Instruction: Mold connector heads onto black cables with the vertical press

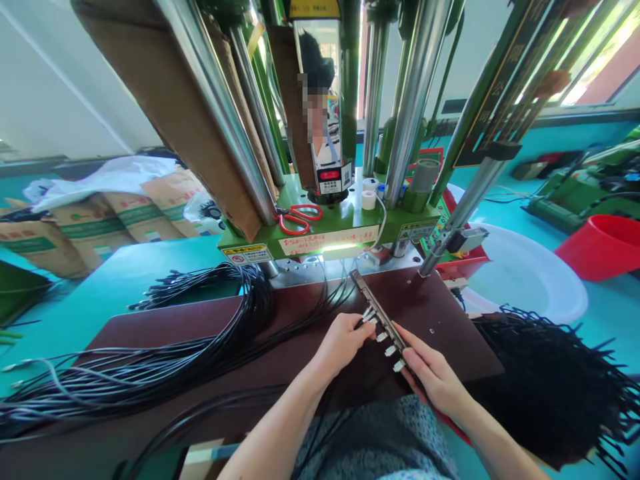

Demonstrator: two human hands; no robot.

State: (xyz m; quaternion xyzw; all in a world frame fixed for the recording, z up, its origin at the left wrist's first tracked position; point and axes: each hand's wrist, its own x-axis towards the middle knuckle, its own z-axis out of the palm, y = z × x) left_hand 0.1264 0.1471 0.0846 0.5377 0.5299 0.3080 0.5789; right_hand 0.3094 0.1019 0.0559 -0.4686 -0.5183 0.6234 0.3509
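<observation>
A long metal bar (376,308) with several small silver connectors (389,351) along its near-left side lies slantwise over the dark red board. Its lower right end is gripped in my right hand (429,365), the fingers wrapped along the side. My left hand (345,341) pinches black cables with silver plug ends (369,313) against the middle of the bar. More thin black cables (295,325) run over the board behind my left hand. The far end of the bar points at the machine's base.
A green press (327,235) with steel columns stands ahead, red scissors (301,219) on its ledge. A thick black cable bundle (220,333) covers the board's left. At right are a dark cable pile (545,387), a white basin (530,273) and a red bucket (603,247).
</observation>
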